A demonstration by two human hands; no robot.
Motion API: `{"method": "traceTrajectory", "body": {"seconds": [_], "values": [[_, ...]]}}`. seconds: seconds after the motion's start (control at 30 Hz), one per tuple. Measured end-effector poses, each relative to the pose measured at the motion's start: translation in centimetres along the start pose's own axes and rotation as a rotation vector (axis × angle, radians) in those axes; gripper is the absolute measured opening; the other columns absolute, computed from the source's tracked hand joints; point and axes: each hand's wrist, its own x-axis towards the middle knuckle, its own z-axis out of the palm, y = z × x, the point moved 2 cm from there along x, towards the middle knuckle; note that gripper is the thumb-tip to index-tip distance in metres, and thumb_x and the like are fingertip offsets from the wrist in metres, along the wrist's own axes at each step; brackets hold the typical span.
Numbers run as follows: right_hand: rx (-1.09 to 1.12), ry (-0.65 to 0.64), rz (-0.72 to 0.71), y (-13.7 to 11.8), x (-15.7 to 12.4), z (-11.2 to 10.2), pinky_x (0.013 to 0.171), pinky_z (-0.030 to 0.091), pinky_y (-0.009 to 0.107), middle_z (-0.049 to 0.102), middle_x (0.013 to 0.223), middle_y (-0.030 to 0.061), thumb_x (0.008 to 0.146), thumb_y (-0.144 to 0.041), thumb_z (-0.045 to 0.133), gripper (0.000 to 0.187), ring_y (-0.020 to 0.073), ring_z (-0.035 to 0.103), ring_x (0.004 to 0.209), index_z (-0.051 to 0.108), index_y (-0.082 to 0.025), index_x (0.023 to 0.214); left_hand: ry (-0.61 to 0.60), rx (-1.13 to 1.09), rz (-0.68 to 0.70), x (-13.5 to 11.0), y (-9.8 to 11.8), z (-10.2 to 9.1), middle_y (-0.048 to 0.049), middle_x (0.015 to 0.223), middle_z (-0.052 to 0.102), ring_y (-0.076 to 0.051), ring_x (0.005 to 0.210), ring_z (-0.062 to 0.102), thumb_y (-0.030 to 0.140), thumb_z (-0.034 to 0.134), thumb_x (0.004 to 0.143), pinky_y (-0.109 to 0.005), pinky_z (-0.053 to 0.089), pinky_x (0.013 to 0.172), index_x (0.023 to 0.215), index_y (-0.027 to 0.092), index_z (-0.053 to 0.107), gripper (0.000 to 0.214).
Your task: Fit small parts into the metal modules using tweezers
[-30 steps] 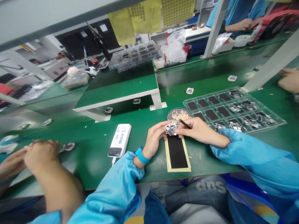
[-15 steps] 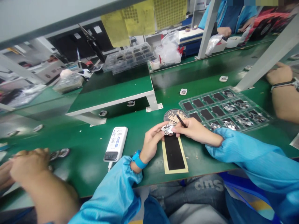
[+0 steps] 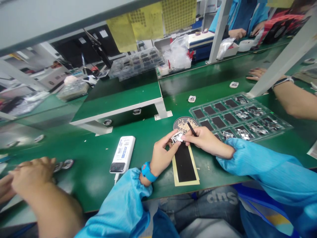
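Note:
My left hand (image 3: 163, 153) pinches a small shiny metal part (image 3: 177, 137) between thumb and fingertips, just above a black pad with a tan tape border (image 3: 185, 165). My right hand (image 3: 205, 140) comes in from the right, shut on a thin black stylus (image 3: 192, 129), with its fingertips against the metal part. Behind my hands lies a round mesh disc (image 3: 184, 124) covered in pale granules. The stylus tip is hidden by my fingers.
A clear tray with black pockets and foil pieces (image 3: 239, 119) lies to the right. A white power bank (image 3: 123, 154) sits to the left. Co-workers' hands (image 3: 32, 175) (image 3: 257, 73) work on both sides. A white-legged shelf (image 3: 116, 107) stands ahead, with small parts nearby.
My view has shifted slightly. My hands stay together on the metal part. The co-worker's hand on the right has reached further left across the green bench.

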Motion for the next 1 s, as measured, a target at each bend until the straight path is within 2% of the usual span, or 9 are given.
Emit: {"method": "traceTrajectory", "body": {"seconds": [0.17, 0.3, 0.4, 0.47, 0.7, 0.87, 1.0], "values": [[0.009, 0.003, 0.007, 0.0, 0.0, 0.1, 0.061, 0.045, 0.028, 0.067, 0.063, 0.0015, 0.080, -0.050, 0.075, 0.035, 0.0131, 0.057, 0.060, 0.072, -0.017, 0.069, 0.028, 0.056, 0.026, 0.0, 0.4, -0.2, -0.0044, 0.108, 0.077, -0.015, 0.077, 0.062, 0.032, 0.076, 0.083, -0.030, 0.055, 0.082, 0.125, 0.025, 0.073, 0.042], [-0.002, 0.054, -0.073, 0.0, 0.2, 0.2, 0.070, 0.049, 0.031, 0.068, 0.072, 0.0012, 0.078, -0.047, 0.077, 0.033, 0.0149, 0.061, 0.070, 0.065, -0.017, 0.072, -0.012, -0.184, -0.087, 0.2, -0.3, 0.1, -0.0076, 0.114, 0.076, -0.020, 0.092, 0.070, 0.032, 0.080, 0.080, -0.034, 0.057, 0.091, 0.127, 0.021, 0.072, 0.049], [0.116, 0.065, -0.122, 0.4, 0.3, 0.4, 0.077, 0.054, 0.032, 0.068, 0.081, 0.0006, 0.076, -0.043, 0.081, 0.033, 0.0164, 0.066, 0.079, 0.061, -0.018, 0.085, -0.066, -0.384, -0.162, 0.4, -0.5, 0.4, -0.0106, 0.113, 0.076, -0.022, 0.096, 0.074, 0.032, 0.082, 0.078, -0.038, 0.058, 0.095, 0.129, 0.018, 0.069, 0.055], [0.182, 0.048, -0.132, 0.6, 0.3, 0.6, 0.081, 0.055, 0.033, 0.068, 0.084, 0.0006, 0.076, -0.041, 0.082, 0.036, 0.0168, 0.067, 0.083, 0.060, -0.018, 0.094, -0.070, -0.438, -0.179, 0.4, -0.5, 0.5, -0.0116, 0.112, 0.077, -0.023, 0.094, 0.075, 0.032, 0.083, 0.077, -0.039, 0.059, 0.095, 0.129, 0.016, 0.068, 0.057], [0.276, -0.045, -0.165, 0.7, 0.4, 0.8, 0.091, 0.058, 0.037, 0.071, 0.094, 0.0029, 0.080, -0.039, 0.080, 0.041, 0.0177, 0.071, 0.088, 0.061, -0.019, 0.110, -0.058, -0.467, -0.164, 0.5, -0.6, 0.5, -0.0116, 0.116, 0.075, -0.023, 0.098, 0.075, 0.029, 0.083, 0.077, -0.038, 0.060, 0.095, 0.128, 0.017, 0.069, 0.054], [0.253, -0.028, -0.189, 0.8, 0.5, 0.8, 0.098, 0.056, 0.038, 0.071, 0.103, 0.0052, 0.078, -0.036, 0.081, 0.041, 0.0187, 0.068, 0.098, 0.064, -0.018, 0.111, -0.079, -0.476, -0.166, 0.3, -0.7, 0.5, -0.0113, 0.121, 0.074, -0.023, 0.105, 0.073, 0.027, 0.083, 0.077, -0.037, 0.058, 0.099, 0.129, 0.017, 0.068, 0.054], [0.225, -0.016, -0.188, 1.0, 0.5, 0.8, 0.097, 0.055, 0.037, 0.070, 0.103, 0.0046, 0.080, -0.035, 0.079, 0.037, 0.0186, 0.067, 0.099, 0.065, -0.020, 0.110, -0.095, -0.458, -0.157, 0.2, -0.7, 0.6, -0.0114, 0.122, 0.073, -0.023, 0.104, 0.073, 0.027, 0.082, 0.079, -0.038, 0.058, 0.099, 0.130, 0.018, 0.068, 0.053]]}}
